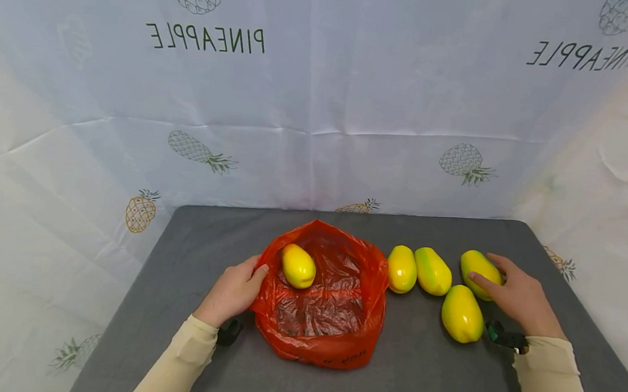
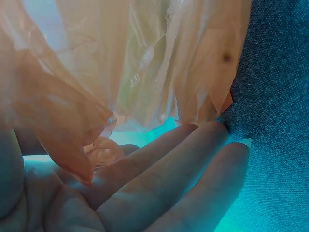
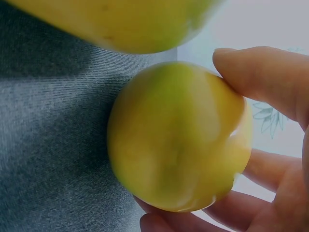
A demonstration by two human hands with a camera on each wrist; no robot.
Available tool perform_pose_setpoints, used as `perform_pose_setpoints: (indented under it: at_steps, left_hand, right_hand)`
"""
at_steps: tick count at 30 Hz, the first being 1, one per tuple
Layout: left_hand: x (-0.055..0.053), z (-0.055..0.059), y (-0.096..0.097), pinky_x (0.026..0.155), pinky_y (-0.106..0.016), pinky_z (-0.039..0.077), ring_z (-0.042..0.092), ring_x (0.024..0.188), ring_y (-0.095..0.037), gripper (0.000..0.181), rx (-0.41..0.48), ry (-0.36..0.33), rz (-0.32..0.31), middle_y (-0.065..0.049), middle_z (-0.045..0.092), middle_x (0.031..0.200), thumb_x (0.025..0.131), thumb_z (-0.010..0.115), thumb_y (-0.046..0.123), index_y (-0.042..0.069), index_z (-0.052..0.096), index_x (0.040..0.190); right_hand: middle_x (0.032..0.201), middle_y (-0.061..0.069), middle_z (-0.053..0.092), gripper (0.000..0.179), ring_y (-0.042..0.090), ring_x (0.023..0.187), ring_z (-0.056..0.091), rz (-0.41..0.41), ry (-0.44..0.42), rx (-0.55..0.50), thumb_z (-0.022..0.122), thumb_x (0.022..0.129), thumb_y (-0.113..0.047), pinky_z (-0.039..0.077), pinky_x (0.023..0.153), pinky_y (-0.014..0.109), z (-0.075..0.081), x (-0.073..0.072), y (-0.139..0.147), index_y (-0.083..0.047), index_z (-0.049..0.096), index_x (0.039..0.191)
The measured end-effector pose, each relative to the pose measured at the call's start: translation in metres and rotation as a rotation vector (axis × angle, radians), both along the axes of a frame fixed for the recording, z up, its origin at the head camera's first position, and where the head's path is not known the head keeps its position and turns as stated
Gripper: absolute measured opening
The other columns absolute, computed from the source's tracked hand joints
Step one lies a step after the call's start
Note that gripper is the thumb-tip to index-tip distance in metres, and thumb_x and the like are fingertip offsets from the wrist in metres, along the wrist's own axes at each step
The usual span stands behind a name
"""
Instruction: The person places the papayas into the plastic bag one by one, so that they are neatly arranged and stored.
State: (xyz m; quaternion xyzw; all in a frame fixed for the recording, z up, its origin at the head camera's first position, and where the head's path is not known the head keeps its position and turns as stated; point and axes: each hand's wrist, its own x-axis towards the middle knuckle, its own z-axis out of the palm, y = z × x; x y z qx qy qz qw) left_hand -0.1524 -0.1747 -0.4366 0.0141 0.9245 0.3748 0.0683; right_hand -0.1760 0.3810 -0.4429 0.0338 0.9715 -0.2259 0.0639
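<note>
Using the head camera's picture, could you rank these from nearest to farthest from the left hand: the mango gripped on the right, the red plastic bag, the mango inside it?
1. Red plastic bag: its left rim is in the left hand.
2. Inside mango: in the bag's left part.
3. Gripped mango: rightmost.

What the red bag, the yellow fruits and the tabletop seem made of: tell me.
Red bag: apparently thin, glossy plastic film, crinkled and translucent.
Yellow fruits: smooth, with glossy highlights; real skin or moulded plastic, unclear.
Tabletop: matte grey, probably fabric-covered, given the fine ribbed texture in the wrist views.
</note>
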Motion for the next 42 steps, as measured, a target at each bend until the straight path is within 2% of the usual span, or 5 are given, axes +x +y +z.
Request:
perform_pose_setpoints:
  at_steps: [11, 20, 24, 31, 42]
  left_hand:
    - [0.001, 0.001, 0.001, 0.061, -0.032, 0.053, 0.061, 0.064, -0.016, 0.043, -0.011, -0.011, 0.011, -0.004, 0.065, 0.081, 0.113, 0.054, 0.030, 0.010, 0.058, 0.150]
    - [0.001, 0.001, 0.002, 0.060, -0.032, 0.052, 0.060, 0.063, -0.016, 0.042, -0.024, -0.011, 0.011, -0.004, 0.064, 0.079, 0.113, 0.054, 0.030, 0.009, 0.059, 0.150]
    - [0.000, 0.001, 0.002, 0.062, -0.032, 0.054, 0.062, 0.065, -0.016, 0.045, -0.028, -0.022, 0.016, -0.005, 0.067, 0.083, 0.113, 0.055, 0.032, 0.010, 0.058, 0.152]
    - [0.000, 0.001, 0.003, 0.067, -0.031, 0.061, 0.065, 0.068, -0.014, 0.055, -0.030, -0.037, 0.028, -0.008, 0.075, 0.102, 0.110, 0.060, 0.038, 0.009, 0.054, 0.157]
    - [-0.001, -0.001, 0.003, 0.067, -0.030, 0.059, 0.065, 0.067, -0.014, 0.055, -0.041, -0.022, 0.032, -0.009, 0.076, 0.102, 0.110, 0.061, 0.038, 0.009, 0.055, 0.156]
  right_hand:
    - [0.149, 0.046, 0.046, 0.097, 0.063, 0.121, 0.056, 0.003, -0.004, 0.022, 0.053, 0.106, -0.068, 0.052, 0.089, 0.071, 0.001, -0.002, 0.000, 0.006, 0.031, 0.165]
    - [0.150, 0.048, 0.045, 0.095, 0.065, 0.123, 0.053, 0.002, 0.012, 0.042, 0.054, 0.106, -0.067, 0.050, 0.090, 0.073, 0.006, -0.001, 0.003, 0.005, 0.033, 0.164]
    - [0.148, 0.048, 0.046, 0.095, 0.064, 0.121, 0.054, -0.012, 0.020, 0.041, 0.054, 0.106, -0.067, 0.051, 0.088, 0.071, 0.008, 0.001, 0.006, 0.004, 0.032, 0.165]
    - [0.146, 0.047, 0.049, 0.094, 0.060, 0.115, 0.058, -0.025, 0.047, 0.045, 0.055, 0.106, -0.065, 0.052, 0.083, 0.068, 0.015, 0.005, 0.008, 0.003, 0.032, 0.165]
    - [0.141, 0.045, 0.053, 0.093, 0.052, 0.104, 0.064, -0.032, 0.088, 0.060, 0.058, 0.105, -0.063, 0.055, 0.073, 0.057, 0.032, 0.008, 0.001, 0.004, 0.032, 0.165]
